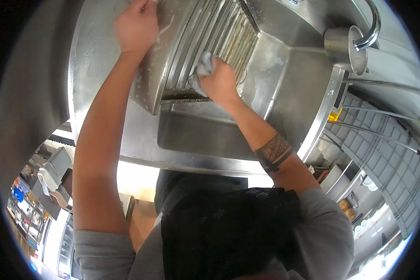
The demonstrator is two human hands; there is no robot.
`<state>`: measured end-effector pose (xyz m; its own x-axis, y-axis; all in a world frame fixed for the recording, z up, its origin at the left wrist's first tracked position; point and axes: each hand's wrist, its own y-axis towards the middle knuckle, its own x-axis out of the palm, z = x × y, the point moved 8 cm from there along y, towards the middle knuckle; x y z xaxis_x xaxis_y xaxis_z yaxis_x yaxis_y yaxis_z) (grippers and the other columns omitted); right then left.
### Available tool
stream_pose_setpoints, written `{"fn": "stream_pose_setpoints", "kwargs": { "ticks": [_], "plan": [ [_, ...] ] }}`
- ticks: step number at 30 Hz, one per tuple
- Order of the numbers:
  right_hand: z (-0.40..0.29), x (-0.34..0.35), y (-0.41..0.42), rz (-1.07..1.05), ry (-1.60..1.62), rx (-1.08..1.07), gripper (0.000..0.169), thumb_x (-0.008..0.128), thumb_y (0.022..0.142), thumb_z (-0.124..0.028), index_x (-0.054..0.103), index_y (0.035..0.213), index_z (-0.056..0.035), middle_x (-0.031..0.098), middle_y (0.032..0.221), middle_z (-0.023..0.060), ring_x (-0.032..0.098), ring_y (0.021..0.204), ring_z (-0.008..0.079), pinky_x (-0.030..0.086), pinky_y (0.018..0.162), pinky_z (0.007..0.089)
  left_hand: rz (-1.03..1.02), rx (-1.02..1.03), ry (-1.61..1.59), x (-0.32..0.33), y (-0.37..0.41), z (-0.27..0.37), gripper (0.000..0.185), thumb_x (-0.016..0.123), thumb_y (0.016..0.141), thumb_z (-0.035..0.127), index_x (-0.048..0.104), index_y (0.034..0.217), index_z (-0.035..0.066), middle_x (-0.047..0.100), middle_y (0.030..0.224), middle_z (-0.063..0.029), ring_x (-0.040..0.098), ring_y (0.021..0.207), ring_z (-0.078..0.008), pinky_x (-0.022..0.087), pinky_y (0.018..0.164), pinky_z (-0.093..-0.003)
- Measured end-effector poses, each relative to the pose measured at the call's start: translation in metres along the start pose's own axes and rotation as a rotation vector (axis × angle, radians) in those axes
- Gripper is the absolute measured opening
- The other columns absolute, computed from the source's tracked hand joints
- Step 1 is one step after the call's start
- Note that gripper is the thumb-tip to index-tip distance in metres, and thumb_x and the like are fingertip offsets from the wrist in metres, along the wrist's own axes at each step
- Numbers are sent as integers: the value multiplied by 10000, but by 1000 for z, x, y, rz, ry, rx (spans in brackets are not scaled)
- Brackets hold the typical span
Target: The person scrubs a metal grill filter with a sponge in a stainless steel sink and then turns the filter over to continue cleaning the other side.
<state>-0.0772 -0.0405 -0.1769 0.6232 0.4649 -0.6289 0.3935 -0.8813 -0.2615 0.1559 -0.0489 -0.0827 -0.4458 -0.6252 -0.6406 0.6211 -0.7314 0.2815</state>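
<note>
A metal baffle filter (187, 52) with long parallel slats and a broad frame leans over the stainless steel sink, tilted. Foam streaks and brown grime show on its slats. My right hand (220, 82) is closed on a crumpled grey-white cloth or scouring pad (203, 71), pressed against the slats near the frame's lower edge. At the upper left, my left hand (138, 26) has its fingers curled at the broad metal side of the filter; its fingertips run near the picture's top edge, so what it grips is not clear.
The sink basin (203, 134) lies beneath the filter, with its front rim close to my apron. A curved chrome faucet (372, 31) and a metal pot (339, 49) are at the upper right. Wire shelving (378, 131) stands right of the sink.
</note>
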Motion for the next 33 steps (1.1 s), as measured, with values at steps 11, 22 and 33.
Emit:
{"fn": "stream_pose_setpoints", "kwargs": {
  "ticks": [11, 22, 33],
  "plan": [
    [9, -29, 79, 263, 22, -79, 405, 544, 924, -368, 659, 875, 18, 652, 668, 231, 667, 628, 405, 561, 633, 480, -27, 10, 98, 5, 4, -6, 268, 633, 924, 167, 565, 796, -58, 545, 701, -248, 500, 567, -333, 443, 583, -394],
    [37, -77, 165, 331, -92, -22, 322, 660, 822, -252, 704, 906, 56, 680, 776, 279, 687, 752, 407, 553, 686, 454, -11, 20, 85, 16, 5, 3, 255, 642, 919, 175, 607, 798, -47, 582, 737, -269, 597, 644, -399, 460, 608, -422],
    [25, 5, -38, -146, 153, 61, 220, 668, 805, -177, 622, 927, 1, 678, 837, 247, 693, 788, 402, 552, 724, 479, -46, -26, 146, 10, 4, -17, 342, 684, 914, 392, 746, 924, 56, 700, 740, -104, 646, 660, -243, 510, 672, -342]
  ]
}}
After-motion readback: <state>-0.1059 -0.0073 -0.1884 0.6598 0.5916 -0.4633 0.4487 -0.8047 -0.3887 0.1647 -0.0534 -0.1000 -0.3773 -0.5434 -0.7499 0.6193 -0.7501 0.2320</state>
